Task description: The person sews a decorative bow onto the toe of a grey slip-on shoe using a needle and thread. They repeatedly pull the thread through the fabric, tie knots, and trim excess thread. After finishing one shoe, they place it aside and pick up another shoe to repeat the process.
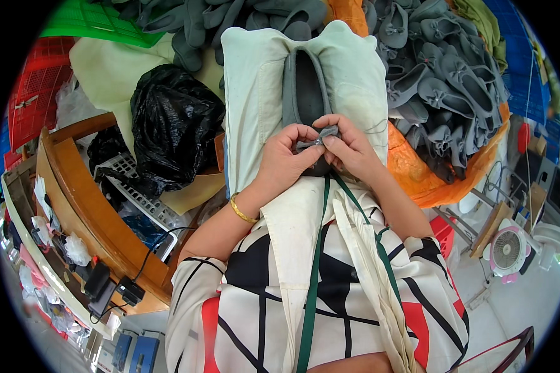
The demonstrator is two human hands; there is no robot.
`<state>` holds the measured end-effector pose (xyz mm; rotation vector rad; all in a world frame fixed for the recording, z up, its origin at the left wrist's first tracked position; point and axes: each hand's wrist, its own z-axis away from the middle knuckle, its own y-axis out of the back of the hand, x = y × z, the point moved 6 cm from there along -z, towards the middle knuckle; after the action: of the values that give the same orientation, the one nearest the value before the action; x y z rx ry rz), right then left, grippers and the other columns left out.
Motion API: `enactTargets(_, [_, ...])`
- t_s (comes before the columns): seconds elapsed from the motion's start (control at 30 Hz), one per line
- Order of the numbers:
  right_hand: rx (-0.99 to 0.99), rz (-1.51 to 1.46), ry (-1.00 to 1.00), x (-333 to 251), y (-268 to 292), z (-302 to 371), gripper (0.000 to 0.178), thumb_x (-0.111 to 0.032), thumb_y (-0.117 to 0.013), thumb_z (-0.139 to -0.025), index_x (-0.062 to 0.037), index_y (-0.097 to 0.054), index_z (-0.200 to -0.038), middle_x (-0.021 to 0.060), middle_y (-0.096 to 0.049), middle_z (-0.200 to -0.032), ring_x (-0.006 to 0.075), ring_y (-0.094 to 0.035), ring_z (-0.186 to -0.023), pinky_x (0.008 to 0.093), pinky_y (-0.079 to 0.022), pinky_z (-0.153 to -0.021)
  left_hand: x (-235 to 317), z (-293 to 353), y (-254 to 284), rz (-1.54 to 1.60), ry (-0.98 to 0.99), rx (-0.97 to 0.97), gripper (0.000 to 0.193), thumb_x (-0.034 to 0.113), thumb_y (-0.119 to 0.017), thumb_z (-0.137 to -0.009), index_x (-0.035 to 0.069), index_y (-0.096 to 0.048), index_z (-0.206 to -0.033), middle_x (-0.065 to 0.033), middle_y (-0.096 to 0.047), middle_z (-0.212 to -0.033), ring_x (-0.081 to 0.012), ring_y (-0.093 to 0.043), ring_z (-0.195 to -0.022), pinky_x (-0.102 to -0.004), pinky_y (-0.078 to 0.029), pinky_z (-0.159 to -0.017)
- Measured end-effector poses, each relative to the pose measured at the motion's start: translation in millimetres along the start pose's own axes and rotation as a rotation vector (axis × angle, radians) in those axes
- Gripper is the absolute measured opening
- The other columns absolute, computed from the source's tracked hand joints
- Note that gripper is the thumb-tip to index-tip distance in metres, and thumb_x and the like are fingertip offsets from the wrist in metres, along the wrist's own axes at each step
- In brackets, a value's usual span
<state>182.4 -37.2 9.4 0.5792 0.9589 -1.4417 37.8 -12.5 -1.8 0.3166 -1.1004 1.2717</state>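
l hand (284, 158) + r hand (353, 152): both pinching small grey fabric bow (318, 140); grey fabric slip-on shoe (306, 99), extends twd 12 o'clock. rec: light pinch, bow centred.

Black-lined, red-blocked white top (242, 304), 6 o'clock; green cord (313, 280), same; left hand (281, 156): gold bangle (237, 211), 8 o'clock.
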Motion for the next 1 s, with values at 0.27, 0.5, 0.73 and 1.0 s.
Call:
enactTargets(0.27, [0.217,0.177,0.258,-19,30,1,0.026,-0.018,-0.055,-0.100,-0.0074,-0.061,-0.123,-0.0010,-0.061,-0.096,0.0039,-0.055,-0.076,0.0199,-0.046,-0.066,10,3,4,-0.227,-0.003,0.037,0.020,0.009,-0.070,-0.089,0.002,-0.063,-0.106,-0.0015,-0.063,-0.082,-0.0058,-0.056,-0.062,-0.0225,-0.046,-0.054])
enactTargets(0.5, [-0.111,1.255,0.430,-38,0,-19,0.032,-0.012,-0.068,-0.074,-0.0117,-0.062,-0.106,0.0095,-0.060,-0.099,0.0322,-0.065,-0.092,0.0441,-0.053,-0.075,13,1,12,-0.288,-0.053,-0.036,0.016,0.008,-0.064,-0.093,0.003,-0.061,-0.108,-0.0014,-0.061,-0.081,-0.0073,-0.056,-0.062,-0.0237,-0.049,-0.056])
enactTargets(0.73, [0.276,0.955,0.551,-23,-2,-16,0.017,-0.010,-0.063,-0.080,-0.0064,-0.060,-0.095,0.0131,-0.060,-0.091,0.0362,-0.064,-0.084,0.0457,-0.051,-0.071,32,-15,16,-0.190,0.021,-0.115,0.013,0.006,-0.063,-0.093,0.003,-0.061,-0.106,-0.0024,-0.062,-0.082,-0.0098,-0.060,-0.069,-0.0241,-0.053,-0.059])
enactTargets(1.0, [0.216,0.421,0.628,-58,8,7,0.016,-0.022,-0.064,-0.088,-0.0060,-0.064,-0.089,0.0112,-0.063,-0.084,0.0297,-0.062,-0.078,0.0370,-0.049,-0.068,31,0,9,-0.299,0.035,-0.133,0.013,0.008,-0.069,-0.091,0.002,-0.063,-0.100,-0.0033,-0.066,-0.079,-0.0083,-0.059,-0.062,-0.0211,-0.047,-0.052])
